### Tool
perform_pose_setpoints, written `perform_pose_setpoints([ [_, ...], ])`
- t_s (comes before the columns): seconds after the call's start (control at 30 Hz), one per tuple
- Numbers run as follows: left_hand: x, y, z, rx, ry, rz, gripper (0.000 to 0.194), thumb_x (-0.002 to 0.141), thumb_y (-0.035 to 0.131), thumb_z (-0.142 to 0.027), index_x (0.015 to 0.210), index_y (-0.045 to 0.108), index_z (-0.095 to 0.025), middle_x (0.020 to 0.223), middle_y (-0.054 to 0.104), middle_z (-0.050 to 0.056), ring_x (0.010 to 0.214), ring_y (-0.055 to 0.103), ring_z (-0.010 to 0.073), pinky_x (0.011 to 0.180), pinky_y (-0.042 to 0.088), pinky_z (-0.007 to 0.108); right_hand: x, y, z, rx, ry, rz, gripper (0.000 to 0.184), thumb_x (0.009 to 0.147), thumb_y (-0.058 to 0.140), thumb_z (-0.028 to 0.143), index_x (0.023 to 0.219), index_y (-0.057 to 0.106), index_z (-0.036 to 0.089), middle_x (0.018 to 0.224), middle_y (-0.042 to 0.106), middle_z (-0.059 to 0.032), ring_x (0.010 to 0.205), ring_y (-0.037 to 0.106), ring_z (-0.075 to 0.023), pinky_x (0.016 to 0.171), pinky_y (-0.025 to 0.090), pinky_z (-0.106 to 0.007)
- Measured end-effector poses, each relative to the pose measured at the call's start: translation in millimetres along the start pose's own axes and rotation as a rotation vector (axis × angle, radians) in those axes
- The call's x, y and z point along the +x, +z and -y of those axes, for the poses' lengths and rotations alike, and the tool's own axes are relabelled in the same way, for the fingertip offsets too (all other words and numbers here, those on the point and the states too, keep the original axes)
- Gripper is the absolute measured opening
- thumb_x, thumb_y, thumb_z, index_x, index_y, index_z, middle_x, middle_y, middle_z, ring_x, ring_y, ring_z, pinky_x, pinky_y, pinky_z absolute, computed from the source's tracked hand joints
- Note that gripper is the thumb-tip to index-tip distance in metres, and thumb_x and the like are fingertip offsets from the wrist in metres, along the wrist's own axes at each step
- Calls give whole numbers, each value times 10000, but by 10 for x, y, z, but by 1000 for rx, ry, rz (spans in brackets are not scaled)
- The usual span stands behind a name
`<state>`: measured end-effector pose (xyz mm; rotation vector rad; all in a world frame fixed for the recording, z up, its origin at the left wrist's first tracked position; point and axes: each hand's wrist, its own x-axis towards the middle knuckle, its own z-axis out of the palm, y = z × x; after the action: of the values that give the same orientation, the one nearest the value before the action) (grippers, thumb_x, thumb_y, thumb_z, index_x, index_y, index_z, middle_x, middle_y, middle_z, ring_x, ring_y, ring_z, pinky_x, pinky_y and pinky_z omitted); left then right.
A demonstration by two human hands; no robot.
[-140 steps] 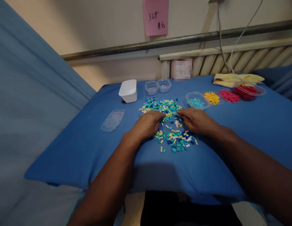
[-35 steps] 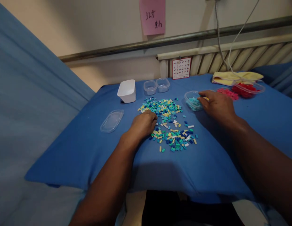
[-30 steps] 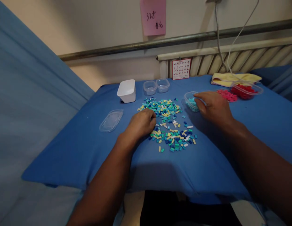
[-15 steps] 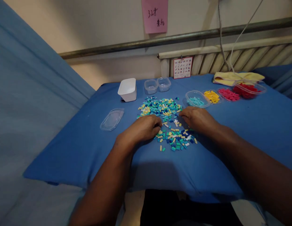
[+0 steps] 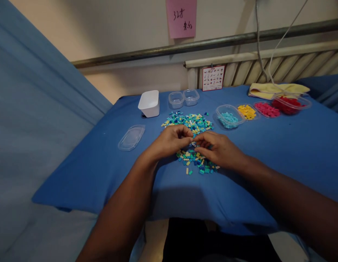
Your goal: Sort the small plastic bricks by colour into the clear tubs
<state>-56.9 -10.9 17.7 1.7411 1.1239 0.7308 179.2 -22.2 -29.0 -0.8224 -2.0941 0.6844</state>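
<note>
Small building bricks [image 5: 197,122] in blue, green, cream and white lie in a loose pile on the blue cloth. A second group of loose bricks [image 5: 205,169] is spread nearer to me. Over the gap between these groups my left hand [image 5: 176,140] is closed, thumb and forefinger pinched; whatever is between them is too small to make out. The fingertips of my right hand [image 5: 219,147] meet those of the left. Its thumb stands apart from its bent fingers, and no brick shows in it.
Right of the pile is a clear tub of light-blue bricks [image 5: 229,118], then yellow bricks [image 5: 247,112], pink bricks [image 5: 267,109] and red bricks [image 5: 289,104]. A white bin [image 5: 149,103], two clear tubs [image 5: 184,99] and a clear lid [image 5: 131,137] are farther left. A yellow cloth [image 5: 278,90] lies behind.
My right hand has moved left from the pile's right edge to meet my left hand. The left hand has shifted slightly right and up, and its pinch now faces the right fingertips.
</note>
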Motion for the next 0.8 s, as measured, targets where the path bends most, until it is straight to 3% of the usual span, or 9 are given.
perform_pose_setpoints([
  [0.13,63,136,-17,-266,-19,-48,272,814,871,-331,971,736,-154,783,663,3,679,588,102,641,468,247,25,-24,44,25,40,-141,140,984,750,250,1124,745,245,994,769,-45,868,743,-212,789,616,-368],
  [0.3,126,299,12,-391,40,-178,373,762,931,-365,1014,768,-145,868,760,40,752,706,143,747,587,293,47,-126,45,-69,6,-184,124,1016,713,297,1110,790,269,1006,781,-61,884,733,-234,793,616,-385],
  [0.47,112,444,26,-204,85,-257,457,924,813,-388,1314,782,-153,984,828,77,864,769,206,831,633,356,64,-157,42,-161,-10,-216,166,1041,682,304,1113,831,284,1027,794,-75,963,732,-260,885,602,-408],
  [0.6,85,503,7,-68,130,-219,483,1027,705,-413,1445,737,-172,1154,837,99,992,787,246,878,643,380,79,-187,45,-216,-51,-225,169,1048,660,292,1066,827,271,1015,789,-82,963,731,-257,879,592,-390],
  [0.7,100,421,44,-20,182,-237,445,1061,662,-396,1447,734,-186,1271,815,112,1127,776,263,1003,627,417,98,-326,1,-301,-49,-233,169,1050,652,305,1066,814,260,1034,792,-91,978,733,-268,892,587,-400],
  [0.8,139,259,145,198,252,-349,314,1070,625,-308,1311,800,-207,1282,807,98,1212,744,253,1124,570,444,111,-579,-139,-438,50,-322,184,1046,639,332,1090,806,267,1064,794,-104,982,729,-295,924,584,-442],
])
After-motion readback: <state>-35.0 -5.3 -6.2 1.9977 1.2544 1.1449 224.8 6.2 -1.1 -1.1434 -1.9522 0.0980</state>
